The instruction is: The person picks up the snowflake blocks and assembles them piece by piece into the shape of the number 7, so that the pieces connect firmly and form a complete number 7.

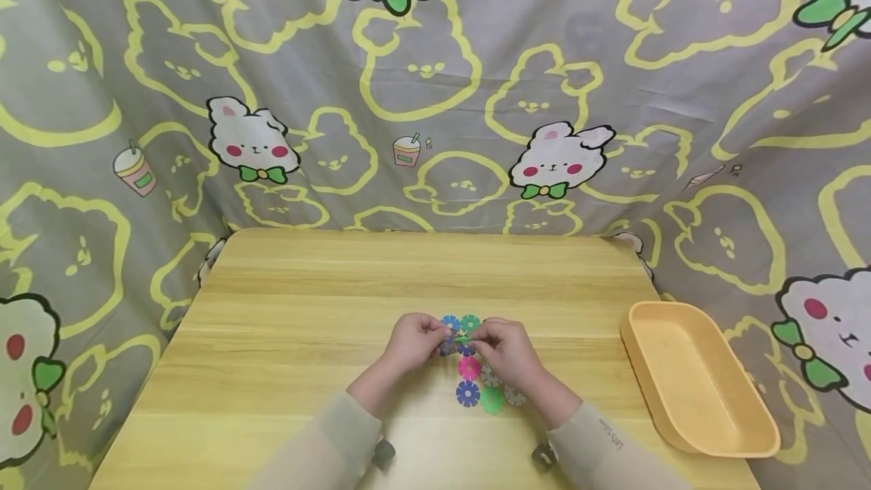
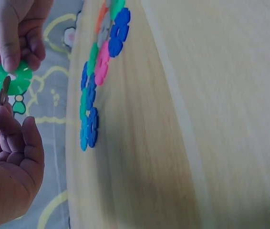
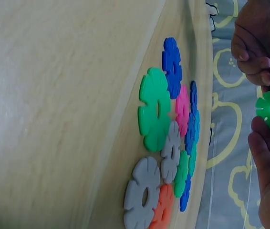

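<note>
Left wrist view: a green disc (image 2: 23, 85) and a brownish disc (image 2: 5, 90) cross at their rims, the brownish one seen edge-on; whether their slots are locked cannot be told.
Place: both are held above the table (image 1: 272, 384), roughly midway between its left and right edges and well in from the far edge.
Left grip: the left hand (image 1: 411, 342) has thumb and finger clamped on the brownish disc.
Right grip: the right hand (image 1: 506, 350) pinches the green disc near its rim.
Disc feel: probably very light, thin, stiff plastic, smooth enough to twist between fingertips; hard to break, though lobes beside a slot might bend.
Best hold: the flat faces close to the rim, opposite the slot meeting the other disc; thumb and one finger should be enough.
Flat discs: on the table lie a pink disc (image 3: 181, 112), blue disc (image 3: 172, 78), grey disc (image 3: 134, 191) and orange disc (image 3: 162, 207), among others.
Box: an orange box (image 1: 708, 384) sits by the table's right edge.
Cloth: a patterned curtain (image 1: 435, 44) hangs beyond the far edge.
</note>
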Action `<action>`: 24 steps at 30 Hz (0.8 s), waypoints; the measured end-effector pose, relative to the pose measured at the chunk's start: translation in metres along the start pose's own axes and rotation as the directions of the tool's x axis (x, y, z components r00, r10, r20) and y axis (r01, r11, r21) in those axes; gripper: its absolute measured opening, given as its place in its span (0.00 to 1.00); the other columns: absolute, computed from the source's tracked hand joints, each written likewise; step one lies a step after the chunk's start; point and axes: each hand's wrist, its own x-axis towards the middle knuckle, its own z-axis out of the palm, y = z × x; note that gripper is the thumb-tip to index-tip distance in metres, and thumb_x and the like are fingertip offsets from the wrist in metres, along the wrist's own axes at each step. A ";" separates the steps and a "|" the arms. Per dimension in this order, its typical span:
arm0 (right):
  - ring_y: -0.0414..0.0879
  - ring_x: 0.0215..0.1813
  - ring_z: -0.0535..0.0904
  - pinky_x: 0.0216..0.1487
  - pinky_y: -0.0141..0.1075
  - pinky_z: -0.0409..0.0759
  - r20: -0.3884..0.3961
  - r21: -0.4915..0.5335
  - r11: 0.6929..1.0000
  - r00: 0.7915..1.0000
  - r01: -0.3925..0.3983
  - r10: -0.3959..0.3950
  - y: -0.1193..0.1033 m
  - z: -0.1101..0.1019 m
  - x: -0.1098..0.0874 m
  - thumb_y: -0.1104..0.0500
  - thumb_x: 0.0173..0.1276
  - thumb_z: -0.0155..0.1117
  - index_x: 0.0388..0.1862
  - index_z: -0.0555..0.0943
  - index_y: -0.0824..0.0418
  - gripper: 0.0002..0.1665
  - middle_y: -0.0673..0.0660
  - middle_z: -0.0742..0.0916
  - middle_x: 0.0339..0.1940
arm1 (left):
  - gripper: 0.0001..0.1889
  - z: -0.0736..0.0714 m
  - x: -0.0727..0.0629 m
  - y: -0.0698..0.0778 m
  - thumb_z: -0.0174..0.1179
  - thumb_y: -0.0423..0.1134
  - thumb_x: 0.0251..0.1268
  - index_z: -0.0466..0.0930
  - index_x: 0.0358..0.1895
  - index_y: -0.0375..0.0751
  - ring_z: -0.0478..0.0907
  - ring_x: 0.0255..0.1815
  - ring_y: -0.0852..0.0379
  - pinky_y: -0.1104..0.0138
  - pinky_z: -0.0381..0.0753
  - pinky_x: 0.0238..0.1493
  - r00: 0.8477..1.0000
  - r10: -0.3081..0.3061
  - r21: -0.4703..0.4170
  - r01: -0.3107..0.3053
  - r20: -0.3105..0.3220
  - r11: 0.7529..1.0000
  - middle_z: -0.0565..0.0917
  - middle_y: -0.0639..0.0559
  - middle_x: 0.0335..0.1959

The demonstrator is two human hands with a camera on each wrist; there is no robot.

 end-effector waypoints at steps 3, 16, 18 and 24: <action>0.37 0.30 0.81 0.32 0.31 0.85 -0.005 0.004 1.000 1.000 0.004 -0.004 0.001 0.002 -0.001 0.76 0.61 0.76 0.34 0.89 0.63 0.10 0.48 0.88 0.30 | 0.07 0.001 -0.001 0.000 0.66 0.34 0.73 0.88 0.38 0.32 0.76 0.22 0.58 0.72 0.75 0.22 1.000 -0.007 -0.027 0.007 -0.003 1.000 0.85 0.41 0.25; 0.37 0.33 0.84 0.37 0.28 0.86 -0.075 -0.065 0.996 0.996 -0.063 0.058 -0.002 0.011 0.005 0.73 0.60 0.79 0.35 0.89 0.60 0.10 0.52 0.90 0.33 | 0.14 0.001 0.000 -0.001 0.68 0.39 0.74 0.86 0.58 0.40 0.81 0.39 0.61 0.69 0.85 0.41 0.963 0.265 0.225 -0.270 0.056 0.936 0.87 0.52 0.44; 0.38 0.34 0.85 0.37 0.28 0.86 -0.075 -0.061 0.997 0.996 -0.052 0.047 -0.003 0.011 0.006 0.72 0.60 0.79 0.36 0.89 0.60 0.10 0.52 0.90 0.33 | 0.10 0.003 0.000 0.002 0.70 0.39 0.73 0.89 0.53 0.42 0.82 0.43 0.60 0.69 0.85 0.46 0.953 0.295 0.259 -0.303 0.068 0.917 0.87 0.52 0.47; 0.50 0.44 0.89 0.48 0.41 0.89 0.004 -0.162 0.968 0.980 -0.194 0.197 0.001 -0.002 0.008 0.64 0.66 0.79 0.46 0.88 0.63 0.11 0.55 0.91 0.42 | 0.03 0.003 0.000 0.004 0.67 0.36 0.74 0.90 0.43 0.43 0.83 0.48 0.56 0.65 0.86 0.52 0.960 0.277 0.301 -0.274 0.035 0.913 0.86 0.53 0.50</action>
